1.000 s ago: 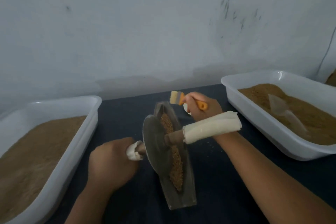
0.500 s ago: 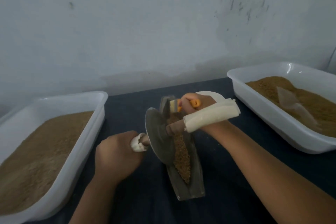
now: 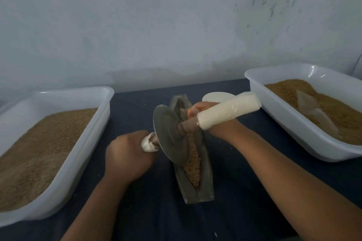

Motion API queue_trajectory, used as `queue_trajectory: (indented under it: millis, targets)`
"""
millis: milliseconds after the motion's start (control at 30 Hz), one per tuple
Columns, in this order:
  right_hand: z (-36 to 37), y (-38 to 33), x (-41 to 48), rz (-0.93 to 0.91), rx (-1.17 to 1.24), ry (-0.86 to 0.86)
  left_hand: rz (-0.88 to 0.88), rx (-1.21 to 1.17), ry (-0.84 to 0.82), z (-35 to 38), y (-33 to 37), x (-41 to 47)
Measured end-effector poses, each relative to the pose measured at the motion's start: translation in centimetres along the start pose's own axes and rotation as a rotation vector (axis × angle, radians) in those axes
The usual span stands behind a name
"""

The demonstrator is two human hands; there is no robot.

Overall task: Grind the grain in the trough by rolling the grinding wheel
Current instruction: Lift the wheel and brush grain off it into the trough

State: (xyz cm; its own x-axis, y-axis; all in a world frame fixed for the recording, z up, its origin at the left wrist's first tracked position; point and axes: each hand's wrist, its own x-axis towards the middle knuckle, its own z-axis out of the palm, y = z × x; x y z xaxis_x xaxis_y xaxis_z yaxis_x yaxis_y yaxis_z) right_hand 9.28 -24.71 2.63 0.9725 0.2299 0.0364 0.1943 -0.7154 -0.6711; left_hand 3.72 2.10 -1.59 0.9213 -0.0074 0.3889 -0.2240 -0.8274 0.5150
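On the dark blue table (image 3: 235, 211), a grey metal boat-shaped trough (image 3: 205, 188) of brown grain (image 3: 194, 164) sits centre. The left hand (image 3: 127, 154), at 9 o'clock, grips the axle of the grey disc grinding wheel (image 3: 170, 135). The right hand (image 3: 197, 108), at 12, pinches an orange-handled brush (image 3: 189, 111). Likely mid-grind; rolling next calls for the right hand on the white-wrapped handle (image 3: 227, 112).

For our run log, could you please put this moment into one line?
grinding wheel: in trough, on grain | left hand: grips its left handle | right hand: holds brush at trough's far end

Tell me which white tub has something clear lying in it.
The right tub: a clear plastic piece lies on its grain. The left tub holds grain alone.
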Motion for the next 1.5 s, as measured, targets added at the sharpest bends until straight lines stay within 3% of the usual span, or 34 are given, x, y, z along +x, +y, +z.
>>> queue_trajectory:
  millis: [133,300,433,533,667,767,933,1033,1167,1333,1500]
  targets:
    - [-0.8,0.8,-3.5,-0.122,0.061,0.224,-0.073,-0.111,0.014,0.2,0.3,0.2]
    - [-2.8,1.1,-7.9,-0.191,0.254,0.479,-0.157,-0.083,0.022,1.0,0.4,0.4]
    - [-3.0,0.2,-9.4,-0.156,0.472,0.287,-0.183,0.018,0.03,1.7,0.6,0.3]
    - [-2.3,-0.6,-8.9,-0.092,0.422,0.062,-0.181,0.033,0.015,2.0,1.1,0.3]
    - [-1.7,-1.6,-7.6,-0.165,0.202,0.144,-0.179,0.042,0.015,2.1,1.3,0.4]
    - [-2.3,-2.2,-7.3,-0.204,0.178,0.171,-0.175,0.047,0.028,2.1,1.1,0.5]
    - [-2.6,-3.1,-7.0,-0.212,0.124,0.024,-0.181,0.049,0.05,2.0,1.1,0.5]
    - [-1.7,-3.7,-6.2,-0.253,-0.032,0.079,-0.185,0.069,0.052,1.9,1.3,0.4]
    - [-3.1,-4.1,-6.0,-0.278,0.055,0.133,-0.179,0.05,0.041,1.6,1.3,0.4]
    - [-2.3,-3.9,-6.0,-0.23,0.08,-0.057,-0.164,0.052,0.054,1.6,1.4,0.4]
    - [-1.7,-3.4,-5.6,-0.267,-0.069,0.114,-0.156,0.05,0.047,1.4,1.2,0.3]
